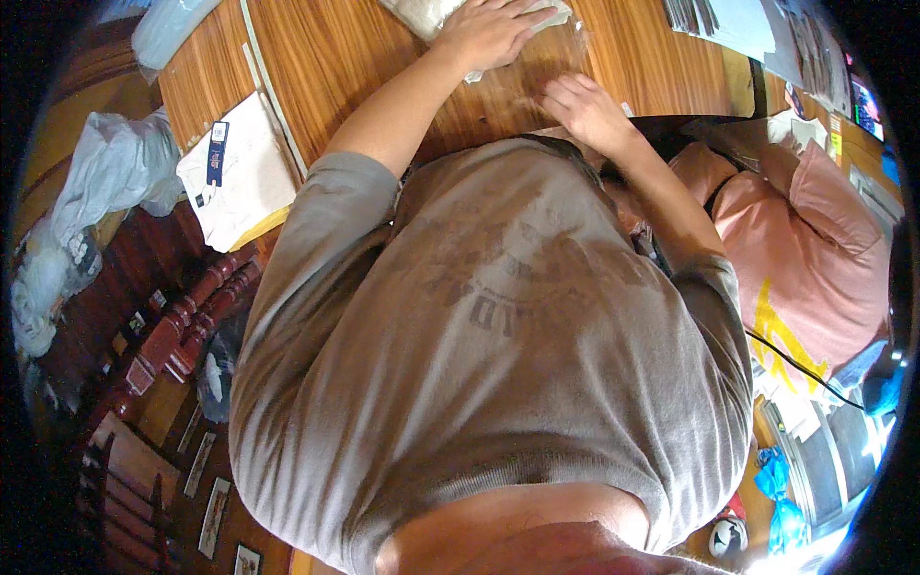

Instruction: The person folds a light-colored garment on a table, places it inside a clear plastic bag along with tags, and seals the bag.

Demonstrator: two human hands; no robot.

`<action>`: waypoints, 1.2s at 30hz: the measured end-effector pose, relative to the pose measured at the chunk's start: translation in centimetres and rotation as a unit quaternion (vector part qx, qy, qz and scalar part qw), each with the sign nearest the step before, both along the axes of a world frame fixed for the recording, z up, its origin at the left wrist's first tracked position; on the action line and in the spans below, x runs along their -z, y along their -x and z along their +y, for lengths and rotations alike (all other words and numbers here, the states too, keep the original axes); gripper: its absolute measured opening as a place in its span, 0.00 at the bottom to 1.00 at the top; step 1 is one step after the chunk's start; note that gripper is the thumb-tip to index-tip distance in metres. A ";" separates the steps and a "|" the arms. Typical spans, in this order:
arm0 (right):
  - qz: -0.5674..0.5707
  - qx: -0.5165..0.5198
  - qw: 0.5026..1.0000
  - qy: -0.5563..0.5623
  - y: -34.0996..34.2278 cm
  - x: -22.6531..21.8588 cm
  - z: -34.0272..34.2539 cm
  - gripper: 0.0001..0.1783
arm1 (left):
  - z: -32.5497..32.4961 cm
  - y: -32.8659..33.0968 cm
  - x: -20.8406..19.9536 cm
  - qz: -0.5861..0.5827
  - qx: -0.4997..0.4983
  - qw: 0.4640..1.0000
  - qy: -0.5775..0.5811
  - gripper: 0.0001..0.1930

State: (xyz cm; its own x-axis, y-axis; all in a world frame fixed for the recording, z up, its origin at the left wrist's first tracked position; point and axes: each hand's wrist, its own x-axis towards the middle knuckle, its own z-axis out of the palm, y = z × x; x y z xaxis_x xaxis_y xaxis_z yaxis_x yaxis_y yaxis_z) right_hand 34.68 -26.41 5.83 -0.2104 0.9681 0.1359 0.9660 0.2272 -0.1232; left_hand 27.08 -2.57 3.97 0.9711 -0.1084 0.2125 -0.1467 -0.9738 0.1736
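Bag (556, 17) with whitish contents (420, 13)

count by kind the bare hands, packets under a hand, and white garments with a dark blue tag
Left hand and right hand: 2
Packet under the left hand: 1
White garment with dark blue tag: 1
Total: 4
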 end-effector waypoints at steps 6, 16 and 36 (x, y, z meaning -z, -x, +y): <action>-0.061 -0.049 0.997 -0.012 -0.1 0.7 -2.0 0.20 | -0.3 -0.1 -0.1 -0.006 0.010 1.000 0.013 0.30; 0.064 0.105 0.991 -0.054 2.2 -2.8 2.5 0.24 | -0.3 0.1 -0.4 0.004 0.006 1.000 -0.004 0.29; 0.026 0.015 0.999 -0.031 2.9 1.5 0.9 0.16 | -0.4 -0.2 1.8 -0.037 -0.011 0.999 0.000 0.25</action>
